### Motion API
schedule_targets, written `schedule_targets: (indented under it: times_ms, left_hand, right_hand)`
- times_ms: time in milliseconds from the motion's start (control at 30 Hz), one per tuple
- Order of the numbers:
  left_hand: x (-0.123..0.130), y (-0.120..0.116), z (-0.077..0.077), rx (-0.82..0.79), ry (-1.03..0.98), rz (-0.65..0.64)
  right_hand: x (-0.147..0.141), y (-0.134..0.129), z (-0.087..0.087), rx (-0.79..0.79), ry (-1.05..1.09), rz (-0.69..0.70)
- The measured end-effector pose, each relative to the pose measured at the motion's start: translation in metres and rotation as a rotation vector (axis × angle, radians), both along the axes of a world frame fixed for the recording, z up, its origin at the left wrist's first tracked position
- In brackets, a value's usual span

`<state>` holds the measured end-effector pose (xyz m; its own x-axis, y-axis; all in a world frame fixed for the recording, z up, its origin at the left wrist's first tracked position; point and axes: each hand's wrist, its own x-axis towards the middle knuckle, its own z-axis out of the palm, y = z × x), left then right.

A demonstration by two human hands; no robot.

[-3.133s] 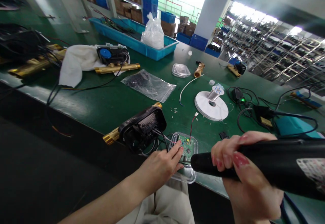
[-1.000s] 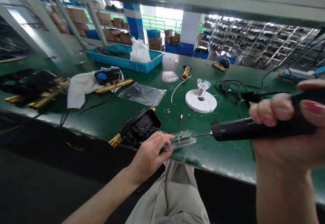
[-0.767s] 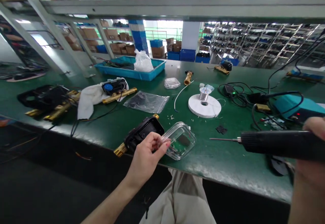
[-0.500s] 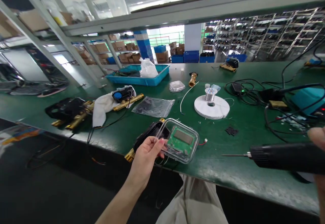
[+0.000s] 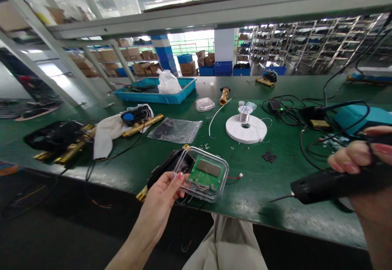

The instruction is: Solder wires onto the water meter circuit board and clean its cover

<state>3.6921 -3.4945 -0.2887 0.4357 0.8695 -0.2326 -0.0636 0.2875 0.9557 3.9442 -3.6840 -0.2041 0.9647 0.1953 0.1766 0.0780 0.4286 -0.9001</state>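
Note:
My left hand [image 5: 167, 188] pinches the left edge of a clear plastic case [image 5: 223, 180]. Inside the case sits a green circuit board [image 5: 199, 180] with a grey display [image 5: 209, 168]. A red wire with a white connector [image 5: 241, 175] sticks out on the case's right. Behind and left of the case lies a black housing [image 5: 162, 166] with brass fittings, partly covered by hand and case. On the right, my right hand [image 5: 357, 157] is wrapped round a black electric screwdriver [image 5: 330, 186]. Its thin bit points left, above the bench and apart from the case.
On the green bench [image 5: 245, 196] are a white reel [image 5: 232, 131] with a solder spool [image 5: 245, 114], a plastic bag [image 5: 176, 130], clear covers [image 5: 205, 104] and small black parts [image 5: 268, 157]. A blue tray [image 5: 153, 95] stands behind; brass meters [image 5: 64, 139] lie left, cables [image 5: 301, 147] right.
My right hand has come further into view with the electric screwdriver, whose bit now tilts downward. The view has shifted slightly right; my left hand still holds the case.

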Motion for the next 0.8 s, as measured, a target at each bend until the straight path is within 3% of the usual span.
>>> schedule_targets:
  times_ms: [100,300,500,600,800]
  left_hand:
    - [-0.001,0.001,-0.003,0.006,0.041,-0.018]
    - [-0.004,0.007,-0.012,0.018,0.074,-0.055]
    - [-0.003,0.007,-0.017,0.057,0.064,-0.061]
    - [-0.004,0.004,-0.014,0.102,0.049,-0.084]
    - [-0.005,-0.001,-0.001,0.197,0.135,-0.118]
  right_hand:
    - [0.028,0.002,-0.008,-0.086,0.062,0.104]
    - [0.095,0.001,-0.045,-0.602,0.127,0.119]
    - [0.123,0.018,-0.069,-1.008,0.162,0.213]
    - [0.131,0.035,-0.078,-1.216,0.119,0.176]
    - [0.136,0.057,-0.093,-1.582,-0.059,-0.026]
